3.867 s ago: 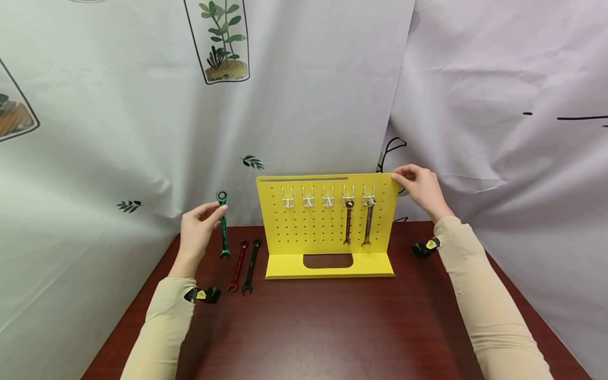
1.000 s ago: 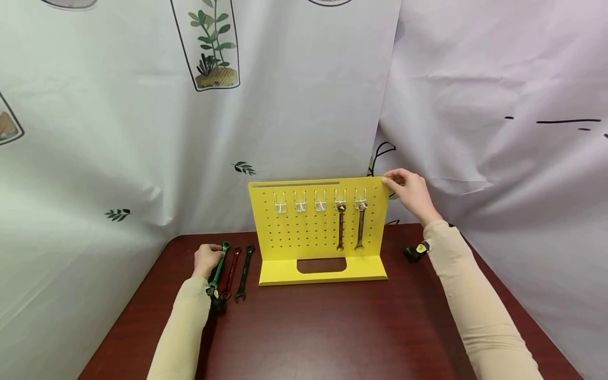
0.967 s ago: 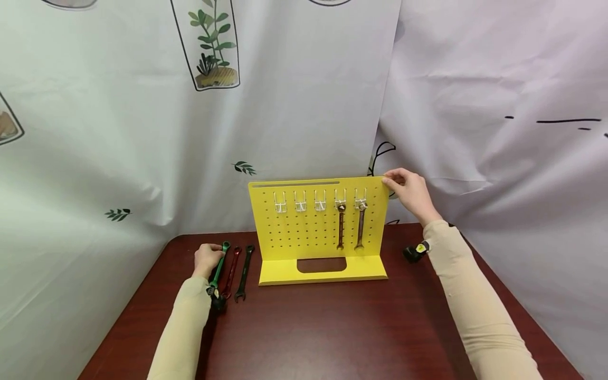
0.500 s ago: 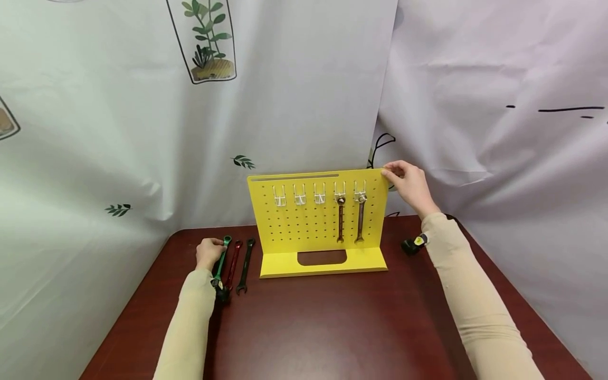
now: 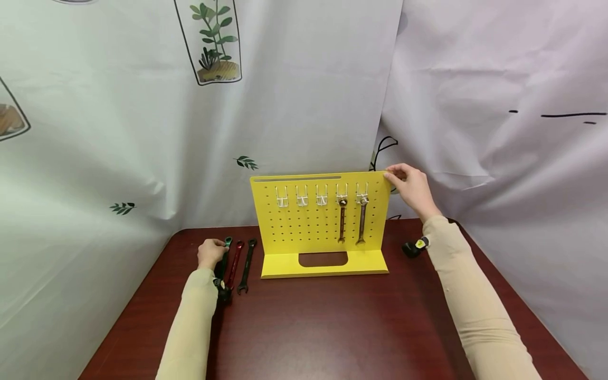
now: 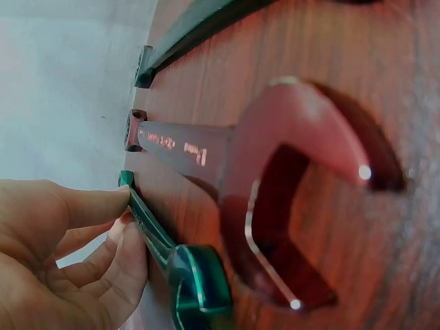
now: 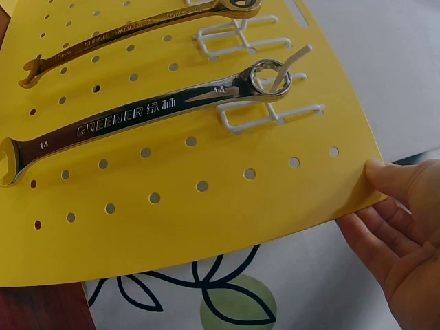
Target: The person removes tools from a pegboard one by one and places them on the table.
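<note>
Green wrench [image 6: 180,265] on the table [image 5: 323,327], left of the board [image 5: 304,245] and leftmost of three in a row: its long axis runs front to back, ring end far and leaning slightly right, fork end near. Left hand [image 5: 211,253] is the nearer, just at the wrench's left side; thumb and fingers pinch the shank close to the ring end rather than at mid-length. In the left wrist view the fork end points toward the lens; in the head view the wrist camera [image 5: 223,291] covers it. Whether the whole shank bears on the table cannot be told. Red wrench [image 5: 235,265] lies just beside it on the right, then black wrench [image 5: 247,266], both nearly parallel, so that the pair stands between the pinched wrench and the board. This grip near the ring is judged the governing relation: the ring sits at the fingertips, the longer part of the shank below them. Right hand [image 5: 412,184] is well apart, across the board, with thumb and fingers pinching its upper right corner. Of the hooks [image 5: 302,202], the three on the left bear nothing; the two on the right each carry a hung wrench [image 5: 363,221], ring end up, axis near vertical.
</note>
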### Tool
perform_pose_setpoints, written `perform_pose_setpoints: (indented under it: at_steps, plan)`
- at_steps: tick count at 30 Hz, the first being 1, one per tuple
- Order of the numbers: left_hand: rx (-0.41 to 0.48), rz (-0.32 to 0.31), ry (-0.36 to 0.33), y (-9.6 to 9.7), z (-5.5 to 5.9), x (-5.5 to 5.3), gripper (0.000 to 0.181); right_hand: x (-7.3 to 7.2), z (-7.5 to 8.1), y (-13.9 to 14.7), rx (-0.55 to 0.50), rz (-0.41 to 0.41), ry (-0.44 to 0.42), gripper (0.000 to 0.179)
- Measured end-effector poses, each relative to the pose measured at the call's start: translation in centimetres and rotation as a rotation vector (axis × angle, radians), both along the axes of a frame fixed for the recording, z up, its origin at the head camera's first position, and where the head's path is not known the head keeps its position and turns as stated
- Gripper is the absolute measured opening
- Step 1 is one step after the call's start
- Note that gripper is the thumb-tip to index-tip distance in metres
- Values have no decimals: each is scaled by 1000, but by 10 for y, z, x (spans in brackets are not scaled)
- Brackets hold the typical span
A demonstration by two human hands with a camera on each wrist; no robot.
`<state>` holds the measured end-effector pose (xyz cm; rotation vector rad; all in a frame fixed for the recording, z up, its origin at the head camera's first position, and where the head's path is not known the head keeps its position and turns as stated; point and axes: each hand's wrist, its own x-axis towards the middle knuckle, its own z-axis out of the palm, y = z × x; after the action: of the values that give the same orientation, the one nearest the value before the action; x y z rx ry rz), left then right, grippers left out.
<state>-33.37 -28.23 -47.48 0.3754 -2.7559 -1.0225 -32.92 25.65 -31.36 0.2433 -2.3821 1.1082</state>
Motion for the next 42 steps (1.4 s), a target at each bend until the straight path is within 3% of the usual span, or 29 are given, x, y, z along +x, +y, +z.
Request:
perform_pose_setpoints:
  at_steps: [6, 16, 20, 27, 32, 38, 42]
  plan:
    - [19, 2, -2, 1, 1, 1, 28, 1, 0, 0, 5, -12, 2, 35]
    - [79, -5, 51, 0, -3, 8, 40, 1, -2, -2, -4, 3, -5, 35]
    - [99, -45, 126, 4, 1, 9, 41, 2, -2, -2, -13, 3, -16, 34]
    - [112, -175, 358, 26, 37, 9, 42, 2, 0, -2, -16, -3, -4, 34]
    - [60, -209, 498, 42, 66, 14, 42, 1, 0, -2, -18, -1, -4, 33]
    - [36, -254, 611, 62, 95, 26, 42, 0, 0, -2, -25, 7, -4, 34]
    - [20, -312, 665, 75, 107, 36, 41, 0, 0, -1, -27, 5, -7, 35]
